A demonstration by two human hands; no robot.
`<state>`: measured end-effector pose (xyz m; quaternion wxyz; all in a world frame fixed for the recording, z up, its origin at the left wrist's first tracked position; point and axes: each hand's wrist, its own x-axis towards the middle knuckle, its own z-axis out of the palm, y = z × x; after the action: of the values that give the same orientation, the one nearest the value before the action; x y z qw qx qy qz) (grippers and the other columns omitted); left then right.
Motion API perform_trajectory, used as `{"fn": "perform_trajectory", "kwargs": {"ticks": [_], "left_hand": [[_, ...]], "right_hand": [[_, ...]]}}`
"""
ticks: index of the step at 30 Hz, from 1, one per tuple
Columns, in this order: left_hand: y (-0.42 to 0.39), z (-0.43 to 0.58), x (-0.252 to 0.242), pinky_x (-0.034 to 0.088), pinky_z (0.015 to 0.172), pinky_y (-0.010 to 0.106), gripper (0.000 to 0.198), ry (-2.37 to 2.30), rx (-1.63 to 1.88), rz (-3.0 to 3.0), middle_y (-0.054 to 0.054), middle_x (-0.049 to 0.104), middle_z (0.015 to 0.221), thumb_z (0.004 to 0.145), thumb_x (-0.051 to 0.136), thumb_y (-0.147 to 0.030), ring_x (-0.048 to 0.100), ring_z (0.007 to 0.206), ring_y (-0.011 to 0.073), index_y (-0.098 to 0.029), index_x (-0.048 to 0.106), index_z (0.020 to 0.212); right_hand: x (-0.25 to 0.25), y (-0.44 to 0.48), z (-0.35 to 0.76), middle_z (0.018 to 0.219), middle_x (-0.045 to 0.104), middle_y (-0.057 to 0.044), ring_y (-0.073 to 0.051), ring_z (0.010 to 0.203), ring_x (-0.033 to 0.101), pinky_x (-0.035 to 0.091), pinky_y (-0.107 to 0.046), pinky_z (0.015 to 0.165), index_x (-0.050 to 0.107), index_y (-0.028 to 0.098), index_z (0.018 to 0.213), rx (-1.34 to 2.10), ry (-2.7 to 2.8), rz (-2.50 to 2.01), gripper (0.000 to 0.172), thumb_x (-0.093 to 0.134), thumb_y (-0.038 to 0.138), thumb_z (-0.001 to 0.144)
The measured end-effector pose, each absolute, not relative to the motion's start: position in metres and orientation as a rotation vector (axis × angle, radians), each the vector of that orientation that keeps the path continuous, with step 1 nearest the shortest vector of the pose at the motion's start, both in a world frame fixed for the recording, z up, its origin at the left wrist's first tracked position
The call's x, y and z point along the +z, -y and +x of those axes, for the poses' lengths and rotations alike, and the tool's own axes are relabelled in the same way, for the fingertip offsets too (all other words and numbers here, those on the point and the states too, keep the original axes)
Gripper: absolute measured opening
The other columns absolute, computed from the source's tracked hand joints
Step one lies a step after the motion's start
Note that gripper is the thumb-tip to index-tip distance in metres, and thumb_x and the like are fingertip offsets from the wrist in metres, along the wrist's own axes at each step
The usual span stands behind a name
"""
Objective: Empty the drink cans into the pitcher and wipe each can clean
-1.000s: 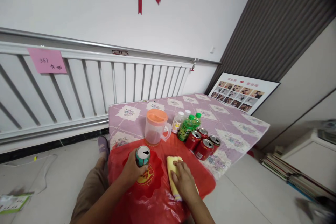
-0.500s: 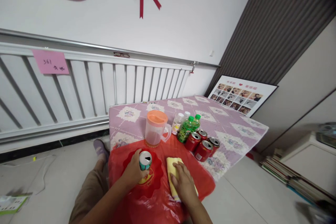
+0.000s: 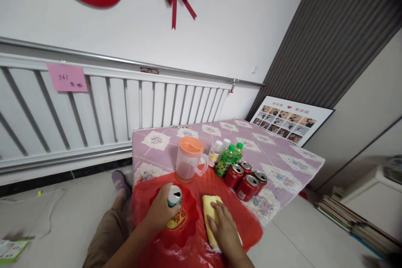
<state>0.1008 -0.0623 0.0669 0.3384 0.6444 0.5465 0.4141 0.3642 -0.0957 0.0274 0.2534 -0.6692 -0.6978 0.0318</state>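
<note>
My left hand (image 3: 162,210) is wrapped round a drinks can (image 3: 175,195) with a silver top, an opened mouth and a teal side. The can stands upright in or just above a red scalloped tray (image 3: 188,236) with a yellow printed middle; whether its base touches is hidden. My right hand (image 3: 223,224) lies flat over a folded yellow cloth (image 3: 208,203) to the right of the tray, fingers spread on top and thumb at its left side. Behind the tray stands a clear plastic jug (image 3: 185,163) with an orange lid and a little liquid at the bottom.
Right of the jug stand several opened red cans (image 3: 247,188), green-capped bottles (image 3: 225,161) and white-capped bottles (image 3: 215,153). Red plastic sheeting (image 3: 248,228) covers the near end of the purple patterned tablecloth (image 3: 245,134). A white radiator (image 3: 157,104) runs behind, and a photo board (image 3: 289,119) leans at the far right.
The view has tilted up slightly, so everything sits a little lower and further right. Both hands keep their places, the left on the can and the right on the cloth.
</note>
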Motion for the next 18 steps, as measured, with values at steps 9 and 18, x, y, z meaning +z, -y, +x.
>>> {"fn": "perform_trajectory", "kwargs": {"ticks": [9, 18], "left_hand": [[0.061, 0.094, 0.047, 0.04, 0.105, 0.042, 0.065, -1.514, 1.144, 1.722, 0.014, 0.059, 0.126, 0.063, 0.065, -0.021, 0.055, 0.12, 0.0301, -0.017, 0.05, 0.126], [0.061, 0.096, 0.051, 0.04, 0.105, 0.04, 0.063, -1.539, 1.044, 1.782, 0.014, 0.058, 0.126, 0.066, 0.063, -0.018, 0.053, 0.121, 0.0277, -0.016, 0.045, 0.126]], "right_hand": [[0.077, 0.072, 0.36, 0.117, 0.065, -0.017, -0.032, 0.116, 0.058, 0.04, -0.048, 0.105, 0.068, 0.018, 0.1, 0.493, 1.564, -1.668, 0.039, 0.057, 0.043, 0.073], [0.139, -0.005, 0.342, 0.123, 0.066, -0.01, -0.028, 0.111, 0.061, 0.049, -0.038, 0.089, 0.063, 0.022, 0.114, 0.758, 1.332, -1.505, 0.056, 0.052, 0.062, 0.076]]}}
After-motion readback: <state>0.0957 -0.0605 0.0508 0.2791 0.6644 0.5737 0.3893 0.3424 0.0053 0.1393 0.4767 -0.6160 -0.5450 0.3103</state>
